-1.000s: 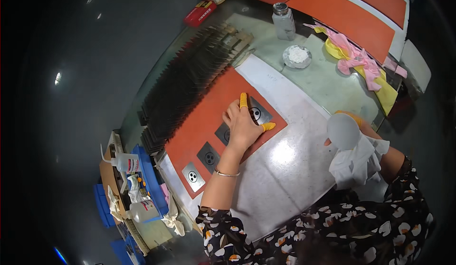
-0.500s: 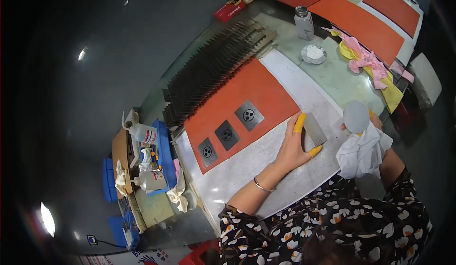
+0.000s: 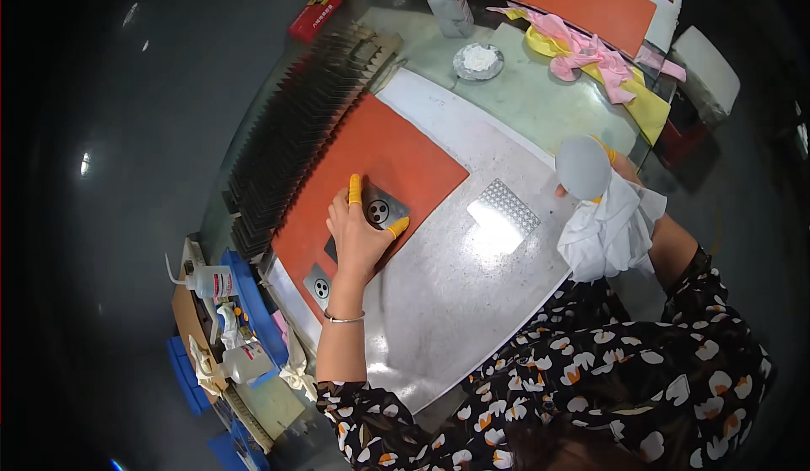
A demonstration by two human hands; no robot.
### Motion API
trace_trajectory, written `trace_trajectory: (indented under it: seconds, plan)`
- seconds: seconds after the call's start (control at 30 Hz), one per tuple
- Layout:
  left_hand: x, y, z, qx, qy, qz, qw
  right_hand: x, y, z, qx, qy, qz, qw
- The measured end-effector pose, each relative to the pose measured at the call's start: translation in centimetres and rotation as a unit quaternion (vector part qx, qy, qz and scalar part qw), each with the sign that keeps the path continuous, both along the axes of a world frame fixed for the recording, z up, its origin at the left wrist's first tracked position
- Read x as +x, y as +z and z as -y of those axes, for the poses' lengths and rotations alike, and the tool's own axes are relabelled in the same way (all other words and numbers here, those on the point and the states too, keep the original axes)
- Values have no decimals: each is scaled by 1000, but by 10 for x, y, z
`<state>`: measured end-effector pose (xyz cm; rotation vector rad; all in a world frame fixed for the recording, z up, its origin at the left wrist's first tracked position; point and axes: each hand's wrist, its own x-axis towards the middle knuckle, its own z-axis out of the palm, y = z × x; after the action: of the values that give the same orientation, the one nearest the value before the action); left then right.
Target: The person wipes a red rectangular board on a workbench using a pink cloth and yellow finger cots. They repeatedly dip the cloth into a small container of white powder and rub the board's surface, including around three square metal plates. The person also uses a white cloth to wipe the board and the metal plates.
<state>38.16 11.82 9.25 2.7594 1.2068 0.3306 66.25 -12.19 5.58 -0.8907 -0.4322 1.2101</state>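
Observation:
My left hand (image 3: 358, 235), with yellow finger cots on thumb and forefinger, spans a square grey metal plate (image 3: 391, 204) on the orange mat (image 3: 413, 146). Its fingertips are at the plate's edges; the plate bears a black circle with three pale dots. Another marked plate (image 3: 319, 285) lies by the wrist, and one between is mostly covered by the hand. On the right, my right hand (image 3: 623, 166) grips a round grey disc (image 3: 583, 168) with a bunched white cloth (image 3: 609, 228). A plate with a dotted pattern (image 3: 504, 211) lies apart on the white sheet (image 3: 447, 294), catching glare.
A row of dark upright plates (image 3: 295, 142) lines the mat's far left side. Farther back are a bottle (image 3: 450, 9), a dish of white material (image 3: 478, 61) and pink and yellow cloths (image 3: 591, 53). Squeeze bottles (image 3: 211, 280) and a blue tray (image 3: 256, 311) stand at left.
My left hand has gone left from the plate on the white sheet to a marked plate on the mat. That released plate now shows a dotted pattern. The whole view has shifted.

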Motion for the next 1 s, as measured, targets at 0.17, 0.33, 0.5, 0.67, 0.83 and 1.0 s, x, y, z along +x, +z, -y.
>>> trace_trajectory:
  seconds: [0.17, 0.33, 0.5, 0.67, 0.83, 1.0]
  plan:
    - [4, 10, 57, -23, -80, 170, 982, 9, -5, 4, -14, -7, -47, 999]
    - [-24, -27, 110, -196, -85, 215, 953, -2, -1, -4, -28, 8, 156, 987]
    - [-55, 4, 56, -94, -12, 91, 991, 10, -33, 10, 40, -52, 161, 985]
    - [-96, 7, -20, -83, 85, -22, 993, 11, -27, -2, -34, -4, -24, 999]
    - [-86, -1, -14, -128, 104, -16, 986, 10, -32, 0, -11, -57, 156, 986]
    - [-84, -12, -3, -26, 84, -53, 995, -1, -11, 4, -40, -62, 377, 923]
